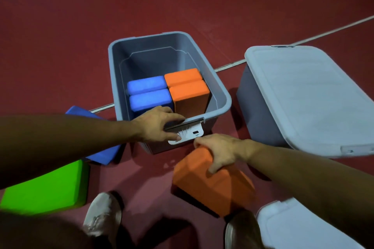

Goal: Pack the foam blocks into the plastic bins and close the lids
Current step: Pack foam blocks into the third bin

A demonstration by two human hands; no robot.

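An open grey plastic bin [221,95] stands on the red floor with two blue foam blocks [148,93] and two orange foam blocks [188,91] upright inside. My left hand [159,125] grips the bin's near rim beside the white latch [192,132]. My right hand [219,151] grips the top of an orange foam block [210,186] on the floor in front of the bin. A blue block [101,155] and a green block [46,186] lie on the floor at the left, partly hidden by my left arm.
A second grey bin with its pale lid [309,95] shut stands to the right. A loose pale lid [303,228] lies at the bottom right. My two shoes [103,214] are at the bottom. A white floor line [303,40] runs behind the bins.
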